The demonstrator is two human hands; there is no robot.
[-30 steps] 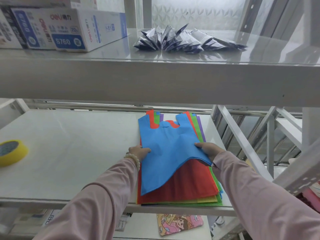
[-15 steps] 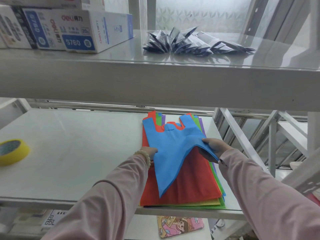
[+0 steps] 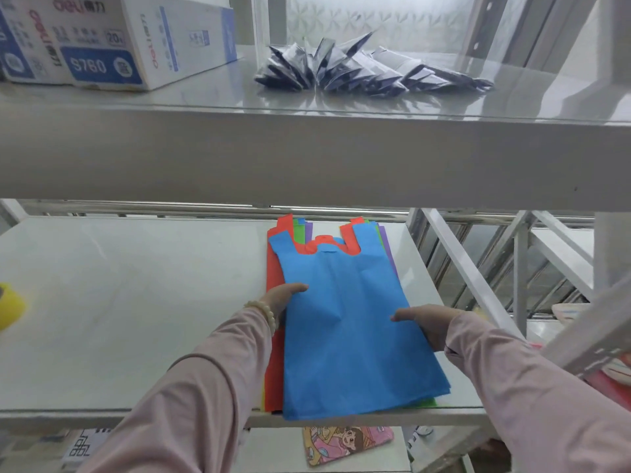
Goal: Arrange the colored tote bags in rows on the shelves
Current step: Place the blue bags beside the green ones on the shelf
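On the right half of the white middle shelf, near its front edge, our left hand grips the left side of the flat blue non-woven tote bag, thumb lying on top of the fabric and the other fingers hidden under it. A string of pale beads circles that wrist, above a pink sleeve. Our right hand holds the bag's right side the same way, thumb pressed on the blue surface, fingers tucked out of sight beneath.

The blue bag lies uppermost on a stack of flat coloured tote bags: red shows along the left side and between the blue handles, green and purple strips peek out at the back and right, and a thin yellow sliver sits at the front left corner of the stack. The blue bag's bottom edge overhangs the shelf's front edge slightly; its two handles point toward the back edge.

At the shelf's far left edge sits a yellow roll of tape, well apart from the stack. On the upper shelf we see a white and blue cardboard box at the left and a fanned pile of dark folded packets toward the middle. Below the front edge, a pink cartoon-printed pouch lies on a lower shelf.
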